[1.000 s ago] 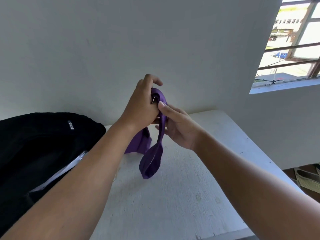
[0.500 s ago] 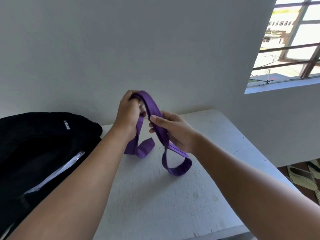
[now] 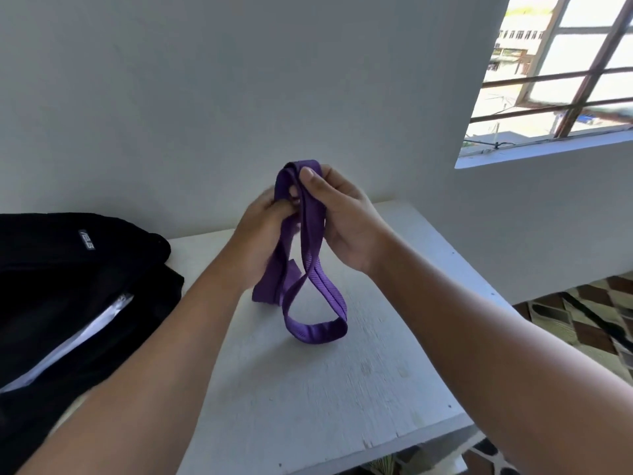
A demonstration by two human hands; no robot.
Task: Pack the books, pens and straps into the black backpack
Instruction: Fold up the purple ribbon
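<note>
A purple strap [image 3: 313, 231] hangs folded in loops above the white table [image 3: 342, 389], its lowest loop near the tabletop. My right hand [image 3: 346, 221] pinches the strap's folded top between thumb and fingers. Just left of it, my left hand [image 3: 262, 234] grips the strap's other layers, with a loose end dangling below. The black backpack [image 3: 68, 303] lies on the table's left side, its white-lined zipper open. No books or pens are in view.
A white wall stands right behind the table. A barred window [image 3: 561, 73] is at the upper right. Patterned floor [image 3: 589, 323] shows beyond the table's right edge and below its front edge.
The strap's top fold has passed from my left hand's grip to my right hand's pinch. Both hands have shifted slightly right, and the hanging loop has grown longer.
</note>
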